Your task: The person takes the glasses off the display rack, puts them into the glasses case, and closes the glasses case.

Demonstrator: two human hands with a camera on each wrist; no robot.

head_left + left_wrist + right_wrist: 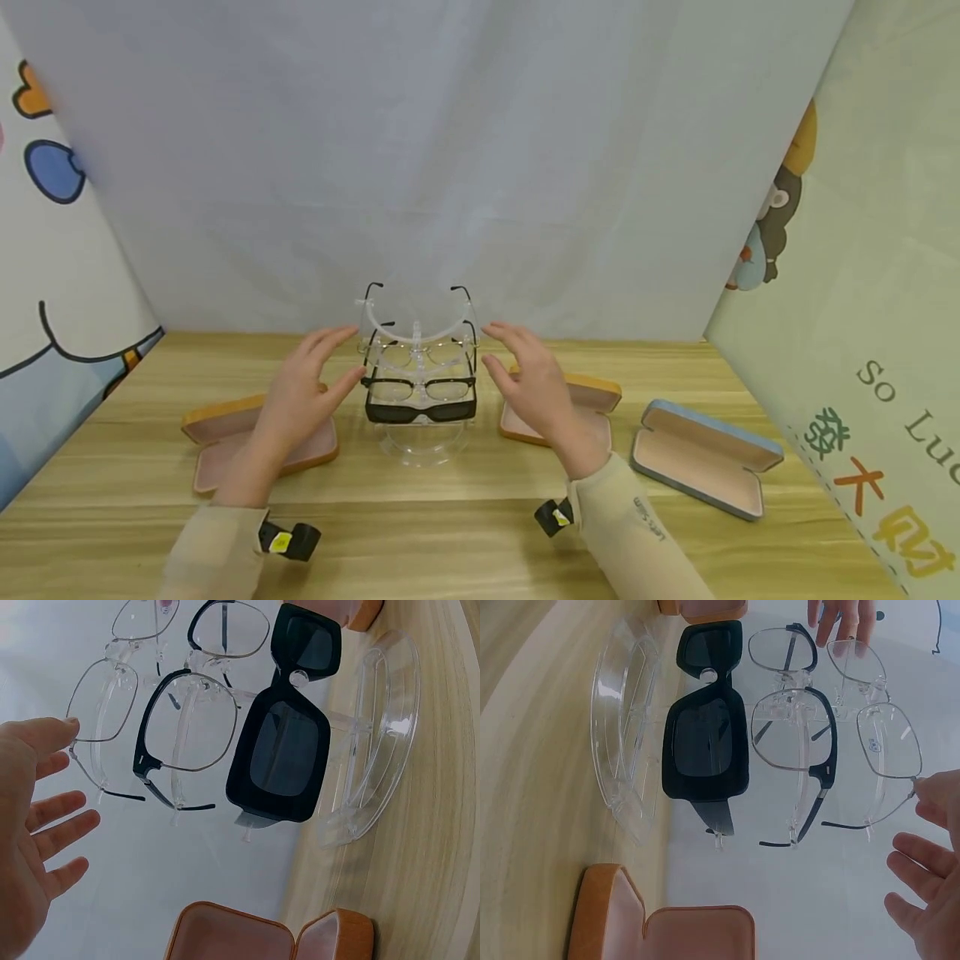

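A clear display stand (423, 457) holds three pairs of glasses, one above another. Lowest are black sunglasses (422, 412), above them black half-rim glasses (447, 389); thin wire-rimmed glasses (105, 705) sit higher up. On the stand's left side is my left hand (303, 387), fingers extended and spread, its thumb tip right at the outer edge of the wire-rimmed pair in the left wrist view. My right hand (536, 387) mirrors it on the other side, thumb beside that pair's hinge, fingers loosely extended. Neither hand curls round the frame.
An open orange glasses case (315, 446) lies partly behind my left forearm. Another open orange case (596, 398) is partly covered by my right hand. Farther right stands an open blue case (712, 433). A pale cloth (450, 167) hangs behind the wooden table (420, 533).
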